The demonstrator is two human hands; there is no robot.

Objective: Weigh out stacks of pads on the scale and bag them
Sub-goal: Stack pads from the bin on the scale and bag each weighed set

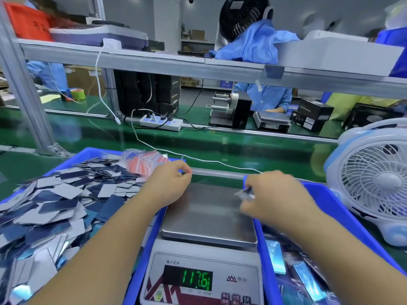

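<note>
A digital scale [209, 216] stands between two blue bins; its steel pan is bare and the green display [196, 279] reads about 17.61. Loose blue and grey pads [57, 208] fill the left bin [92, 153], with a heap of clear red-striped bags [143, 162] at its back. My left hand [169, 186] hovers at the pan's far left corner beside those bags, fingers curled; whether it pinches a bag is unclear. My right hand [275, 194], over the pan's right edge, pinches a small blurred clear packet [245, 193].
The right blue bin [343, 208] holds bagged pads [306, 276]. A white desk fan [374, 181] stands at the far right. A white cable [198, 159] runs behind the scale to a power strip [161, 123]. Another person works across the green conveyor.
</note>
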